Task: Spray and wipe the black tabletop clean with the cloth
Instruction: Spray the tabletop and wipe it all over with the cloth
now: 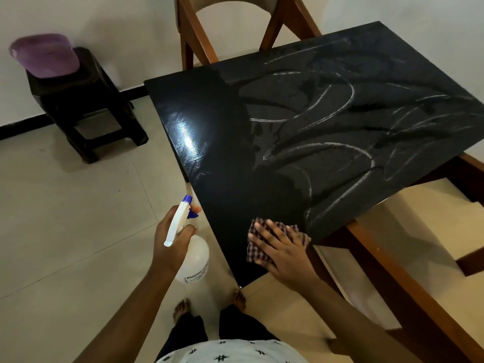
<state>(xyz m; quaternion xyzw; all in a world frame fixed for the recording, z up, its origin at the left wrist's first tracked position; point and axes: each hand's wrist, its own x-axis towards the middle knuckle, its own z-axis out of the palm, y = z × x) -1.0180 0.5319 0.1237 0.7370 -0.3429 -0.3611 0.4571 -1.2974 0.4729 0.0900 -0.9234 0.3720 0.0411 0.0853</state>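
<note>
1. Left hand (167, 239): grip closed round a spray bottle (195, 254) beside the black surface (209, 142).
2. Right hand (284, 254), fingers flat, presses the checked cloth (258, 251) on its near corner.
3. Wiping step; the streaked far side probably needs sweeping next.

Black tabletop (225, 142): left part dark and glossy, with one bright glare patch. Middle and right part dull grey, crossed by curved whitish streaks. Checked cloth (255, 251) lies flat near the closest corner and reaches the right edge. My right hand (282, 247) presses on it, fingers straight and spread. The table stands on a pale tiled floor (65, 218). The same floor carries a dark stool (86, 100) by the wall, with a purple basin (44, 55) on top, and a wooden chair (199, 30) at the table's far side.
</note>
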